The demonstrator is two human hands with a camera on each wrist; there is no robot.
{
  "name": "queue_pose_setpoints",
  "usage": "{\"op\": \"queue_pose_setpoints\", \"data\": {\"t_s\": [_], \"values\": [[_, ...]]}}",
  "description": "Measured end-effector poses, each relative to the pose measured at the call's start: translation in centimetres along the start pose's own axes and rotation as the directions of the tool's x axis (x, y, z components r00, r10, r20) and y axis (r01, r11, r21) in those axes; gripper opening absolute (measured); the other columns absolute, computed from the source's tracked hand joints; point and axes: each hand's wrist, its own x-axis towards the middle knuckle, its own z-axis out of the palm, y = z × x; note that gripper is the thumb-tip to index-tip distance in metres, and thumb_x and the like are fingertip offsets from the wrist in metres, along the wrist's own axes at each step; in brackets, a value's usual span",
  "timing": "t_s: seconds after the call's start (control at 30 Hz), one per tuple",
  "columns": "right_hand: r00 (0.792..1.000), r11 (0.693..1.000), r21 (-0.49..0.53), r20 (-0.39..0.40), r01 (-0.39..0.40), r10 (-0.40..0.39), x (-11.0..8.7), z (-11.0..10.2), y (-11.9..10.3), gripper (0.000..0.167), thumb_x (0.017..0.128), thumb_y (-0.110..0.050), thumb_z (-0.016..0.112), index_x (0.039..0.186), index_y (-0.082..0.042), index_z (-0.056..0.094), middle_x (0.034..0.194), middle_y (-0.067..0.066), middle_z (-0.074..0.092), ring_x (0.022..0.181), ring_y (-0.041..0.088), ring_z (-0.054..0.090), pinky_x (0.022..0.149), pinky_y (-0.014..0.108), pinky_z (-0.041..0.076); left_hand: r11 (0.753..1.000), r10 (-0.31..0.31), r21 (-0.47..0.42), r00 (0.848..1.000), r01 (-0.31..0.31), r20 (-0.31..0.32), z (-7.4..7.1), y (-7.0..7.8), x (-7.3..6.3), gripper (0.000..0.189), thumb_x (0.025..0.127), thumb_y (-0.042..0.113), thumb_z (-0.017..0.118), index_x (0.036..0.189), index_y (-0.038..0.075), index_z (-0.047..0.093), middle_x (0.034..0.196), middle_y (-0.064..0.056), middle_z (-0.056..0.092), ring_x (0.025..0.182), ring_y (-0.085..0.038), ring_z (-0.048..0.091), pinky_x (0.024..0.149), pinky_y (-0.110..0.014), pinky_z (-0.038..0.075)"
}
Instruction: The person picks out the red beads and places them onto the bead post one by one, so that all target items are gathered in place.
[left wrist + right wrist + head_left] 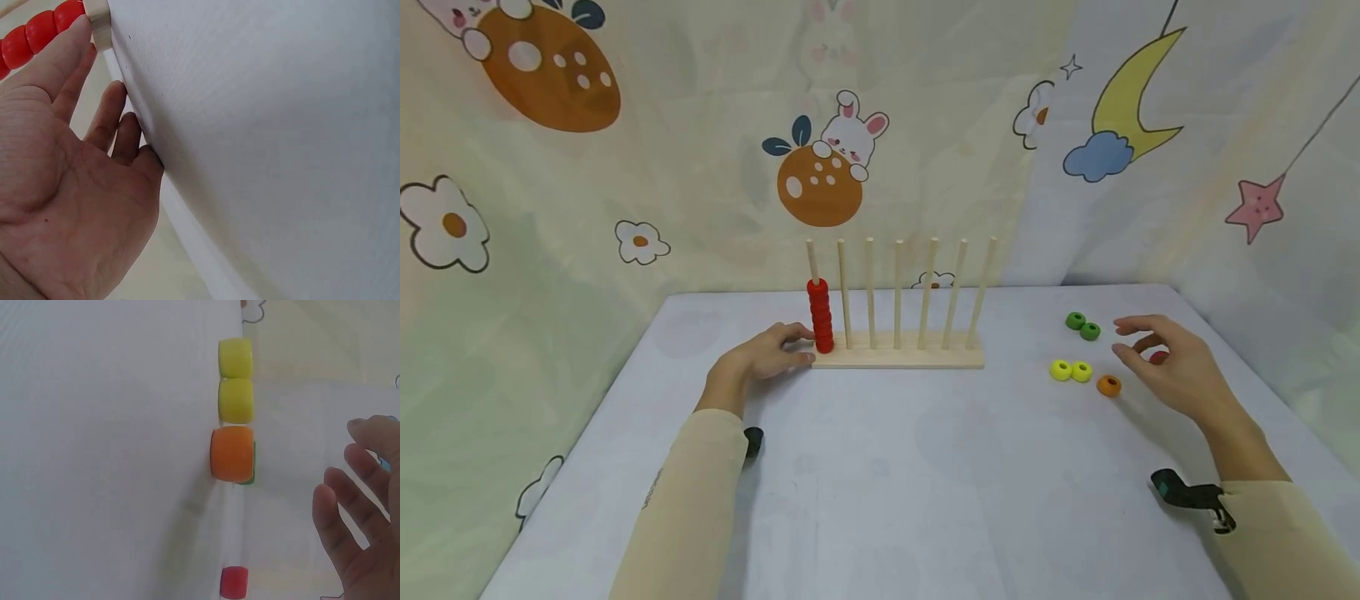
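Note:
A wooden peg rack (898, 358) with several upright rods stands at the back of the table. A stack of red beads (821, 317) sits on its leftmost rod. My left hand (767, 350) holds the rack's left end, thumb in front and index finger behind; in the left wrist view the thumb lies beside the red beads (40, 31). On the right, my right hand (1176, 367) hovers over the table with its fingers loosely bent and apart, holding nothing. Partly hidden behind it is a red bead (1159, 357), which lies on the table in the right wrist view.
Left of the right hand lie two green beads (1082, 326), two yellow beads (1071, 371) and an orange bead (1108, 386). A white cloth (880, 483) covers the table. Behind hangs a printed curtain (715, 167).

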Motion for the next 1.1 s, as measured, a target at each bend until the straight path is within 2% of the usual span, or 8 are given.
{"op": "queue_pose_setpoints", "data": {"t_s": [0.17,0.27,0.33,0.43,0.57,0.9,0.97,1.1], "values": [[0.991,0.991,-0.087,0.086,-0.099,0.106,-0.4,-0.4,0.8,0.044,0.093,-0.009,0.075,0.135,-0.004,0.06,0.126,0.02,0.063,0.098,0.018,0.062,0.071,-0.002,0.034,1.0,0.006,-0.004,1.0,-0.006,0.0,0.0,0.1,-0.2,0.05,0.098,0.041,0.066,0.144,0.031,0.052,0.164,-0.012,0.031,0.153,-0.04,0.022,0.117,-0.072,0.023],[0.978,0.98,-0.131,0.124,-0.152,0.169,-0.5,-0.6,1.1,0.044,0.096,-0.014,0.073,0.136,-0.003,0.057,0.13,0.024,0.059,0.102,0.041,0.06,0.068,0.004,0.038,1.0,-0.005,-0.009,1.0,0.005,-0.002,-0.1,0.0,-0.1,0.049,0.097,0.041,0.067,0.143,0.031,0.053,0.164,-0.011,0.032,0.153,-0.039,0.022,0.118,-0.071,0.023],[0.97,0.97,-0.163,0.135,-0.181,0.204,-0.5,-0.8,1.3,0.045,0.097,-0.017,0.072,0.137,-0.003,0.057,0.132,0.024,0.057,0.104,0.043,0.059,0.069,0.013,0.043,1.0,-0.005,-0.011,1.0,0.005,0.001,-0.2,-0.1,-0.1,0.049,0.097,0.04,0.067,0.143,0.031,0.053,0.163,-0.012,0.032,0.153,-0.04,0.022,0.118,-0.071,0.023],[0.958,0.957,-0.197,0.152,-0.211,0.243,-0.4,-1.0,1.6,0.046,0.098,-0.019,0.07,0.138,-0.002,0.055,0.134,0.027,0.055,0.109,0.047,0.054,0.073,0.038,0.051,1.0,-0.001,-0.013,1.0,0.001,0.003,-0.1,-0.2,-0.1,0.05,0.097,0.04,0.068,0.144,0.03,0.053,0.163,-0.012,0.032,0.153,-0.04,0.022,0.118,-0.071,0.023],[0.941,0.943,-0.219,0.171,-0.252,0.291,-0.2,-1.4,2.2,0.048,0.1,-0.022,0.067,0.14,-0.001,0.052,0.138,0.031,0.048,0.116,0.054,0.049,0.083,0.066,0.049,1.0,-0.003,-0.015,1.0,0.003,0.004,0.0,-0.4,-0.1,0.05,0.097,0.04,0.067,0.144,0.029,0.052,0.164,-0.013,0.032,0.153,-0.04,0.021,0.118,-0.071,0.022],[0.888,0.9,-0.298,0.241,-0.317,0.393,-0.6,-2.1,3.5,0.052,0.101,-0.027,0.065,0.141,0.002,0.048,0.143,0.041,0.036,0.12,0.061,0.039,0.092,0.078,0.042,1.0,0.001,-0.007,1.0,-0.001,0.005,-0.1,-0.1,-0.4,0.051,0.097,0.041,0.067,0.145,0.031,0.052,0.164,-0.012,0.032,0.153,-0.04,0.022,0.117,-0.072,0.023],[0.867,0.889,-0.312,0.267,-0.336,0.421,-0.6,-2.3,3.7,0.054,0.101,-0.028,0.064,0.142,0.002,0.046,0.143,0.044,0.034,0.12,0.062,0.036,0.092,0.079,0.041,1.0,-0.002,-0.004,1.0,0.002,0.006,-0.1,-0.1,-0.4,0.051,0.097,0.042,0.067,0.145,0.031,0.052,0.163,-0.011,0.033,0.153,-0.039,0.022,0.117,-0.072,0.023],[0.804,0.85,-0.355,0.319,-0.39,0.502,-0.7,-2.6,4.1,0.062,0.1,-0.032,0.064,0.145,0.003,0.04,0.141,0.046,0.033,0.121,0.065,0.033,0.093,0.08,0.04,1.0,0.0,-0.01,1.0,0.0,0.007,-0.2,0.0,-0.2,0.052,0.097,0.042,0.067,0.145,0.031,0.052,0.163,-0.011,0.033,0.153,-0.039,0.022,0.117,-0.071,0.024]]}}
